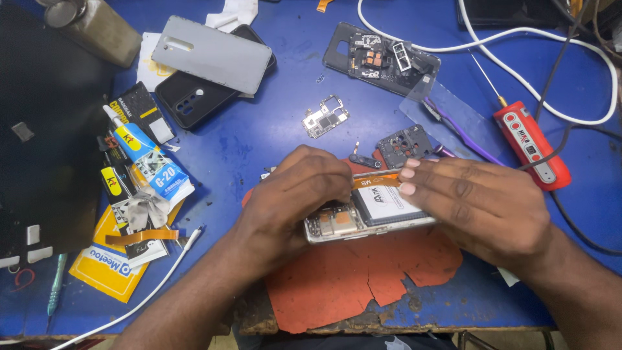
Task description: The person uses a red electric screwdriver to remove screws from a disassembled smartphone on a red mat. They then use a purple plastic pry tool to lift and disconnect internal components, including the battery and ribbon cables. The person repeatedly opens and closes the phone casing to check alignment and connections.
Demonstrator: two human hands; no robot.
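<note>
Counter: blue counter [272,129], red mat [337,285], frame centre.
Phone: opened phone [363,217], long axis left-right, between my hands.
Grip: left hand [298,194] and right hand [479,204] both clamped on phone.

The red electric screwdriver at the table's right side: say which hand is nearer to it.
Right. The right hand lies just beside the red electric screwdriver, below and left of it; the left hand is farther away, across the opened phone.

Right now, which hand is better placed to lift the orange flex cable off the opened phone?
Probably the right hand: its fingertips already rest on the flex cable above the battery. The left hand grips the phone at its board end, steadying it.
</note>
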